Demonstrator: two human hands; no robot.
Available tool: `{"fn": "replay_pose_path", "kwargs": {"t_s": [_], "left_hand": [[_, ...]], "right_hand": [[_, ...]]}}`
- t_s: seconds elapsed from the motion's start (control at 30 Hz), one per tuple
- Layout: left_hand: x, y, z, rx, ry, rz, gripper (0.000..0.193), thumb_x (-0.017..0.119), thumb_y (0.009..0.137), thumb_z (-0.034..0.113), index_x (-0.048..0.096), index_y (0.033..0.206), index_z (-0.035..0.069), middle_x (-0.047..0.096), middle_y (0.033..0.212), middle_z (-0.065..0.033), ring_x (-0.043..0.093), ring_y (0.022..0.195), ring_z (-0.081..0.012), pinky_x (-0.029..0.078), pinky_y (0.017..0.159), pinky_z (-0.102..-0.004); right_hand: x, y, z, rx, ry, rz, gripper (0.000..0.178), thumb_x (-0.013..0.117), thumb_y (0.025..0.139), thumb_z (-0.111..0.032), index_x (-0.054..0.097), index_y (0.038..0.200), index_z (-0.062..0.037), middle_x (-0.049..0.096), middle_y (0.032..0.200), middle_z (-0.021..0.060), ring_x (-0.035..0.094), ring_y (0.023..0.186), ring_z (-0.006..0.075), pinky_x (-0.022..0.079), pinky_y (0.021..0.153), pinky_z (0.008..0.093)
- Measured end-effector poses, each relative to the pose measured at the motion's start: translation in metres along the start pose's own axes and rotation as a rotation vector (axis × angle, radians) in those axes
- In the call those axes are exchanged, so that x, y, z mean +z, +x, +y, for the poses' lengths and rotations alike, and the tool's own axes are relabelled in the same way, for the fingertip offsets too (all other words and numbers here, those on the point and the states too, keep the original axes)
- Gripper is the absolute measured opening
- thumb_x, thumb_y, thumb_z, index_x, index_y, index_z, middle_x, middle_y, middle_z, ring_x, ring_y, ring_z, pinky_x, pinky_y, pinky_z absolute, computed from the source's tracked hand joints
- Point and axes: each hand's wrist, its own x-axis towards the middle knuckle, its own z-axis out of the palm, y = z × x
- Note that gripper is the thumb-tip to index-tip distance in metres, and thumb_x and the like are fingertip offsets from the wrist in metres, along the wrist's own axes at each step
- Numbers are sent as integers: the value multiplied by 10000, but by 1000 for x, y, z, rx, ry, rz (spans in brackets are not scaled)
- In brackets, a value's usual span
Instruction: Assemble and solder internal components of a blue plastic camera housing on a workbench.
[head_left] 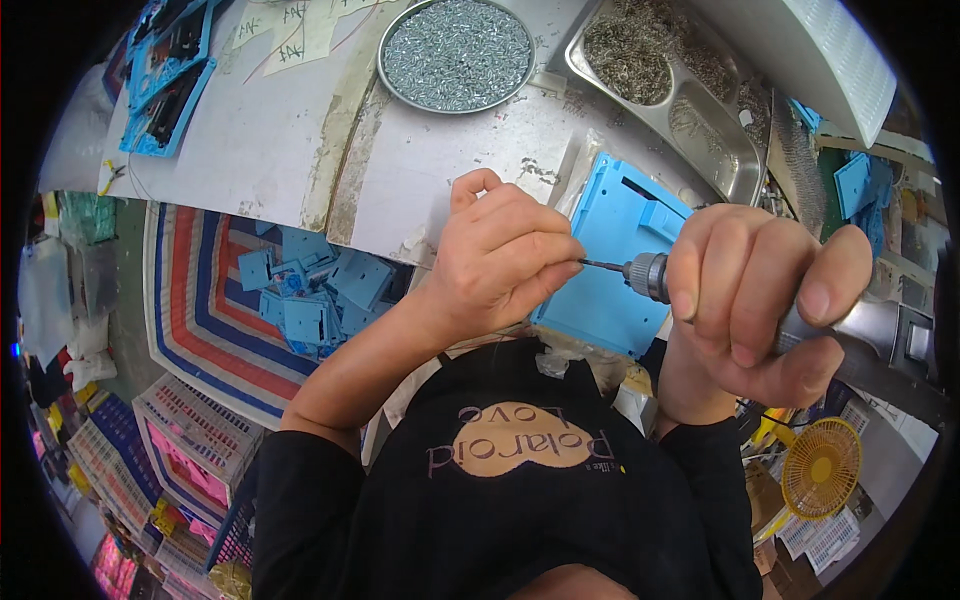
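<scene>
Screwdriver [830, 325] gripped in closed right hand [760, 300]; left hand [500, 265] apparently pinches its bit [603, 265].

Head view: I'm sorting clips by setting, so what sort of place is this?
Probably a small assembly workshop. The right hand grips a powered screwdriver over a flat blue plastic housing, a round metal dish of screws sits on the worn white bench, and similar blue parts lie piled below.

Black short-sleeved shirt, tan oval chest print, bare forearms.
</scene>
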Motion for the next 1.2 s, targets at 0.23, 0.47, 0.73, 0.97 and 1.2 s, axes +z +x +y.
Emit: {"fn": "replay_pose_path", "kwargs": {"t_s": [0.23, 0.47, 0.73, 0.97, 1.2], "left_hand": [[-17, -6, 12, 71, 35, -93, 200, 805, 763, 68, 727, 947, 74, 675, 863, -26, 594, 696, -193, 389, 771, -385], [-26, -32, -4, -227, 117, 8, 197, 801, 790, 110, 605, 764, 110, 594, 733, -4, 550, 632, -217, 391, 725, -378], [-16, -30, 18, -118, 249, -120, 187, 821, 765, 183, 665, 857, 138, 657, 848, 30, 610, 817, -170, 367, 888, -426], [-10, -28, 26, -112, 162, -112, 190, 821, 756, 153, 705, 907, 145, 703, 929, 41, 630, 876, -149, 331, 950, -438], [-16, -29, 33, -72, 205, -208, 233, 825, 730, 151, 707, 930, 127, 712, 973, 22, 635, 913, -174, 331, 973, -458]], "right_hand": [[18, -14, 6, 32, -11, 105, 239, 624, 1026, -320, 507, 1118, -133, 513, 629, -57, 492, 529, 85, 490, 611, 291], [37, -30, 31, 136, -205, 181, 267, 707, 968, -200, 475, 1027, -83, 520, 627, 19, 511, 537, 133, 475, 572, 324], [32, -40, 43, 60, -256, 67, 281, 774, 891, -54, 525, 1022, -48, 615, 699, 69, 604, 595, 149, 502, 576, 302], [38, -24, 11, 30, -13, 94, 330, 753, 951, -220, 477, 1061, -76, 537, 654, 32, 522, 558, 150, 495, 615, 352], [44, -35, 9, 21, 21, 135, 306, 757, 942, -179, 488, 1035, -67, 556, 698, 52, 523, 578, 152, 486, 619, 350]]}}
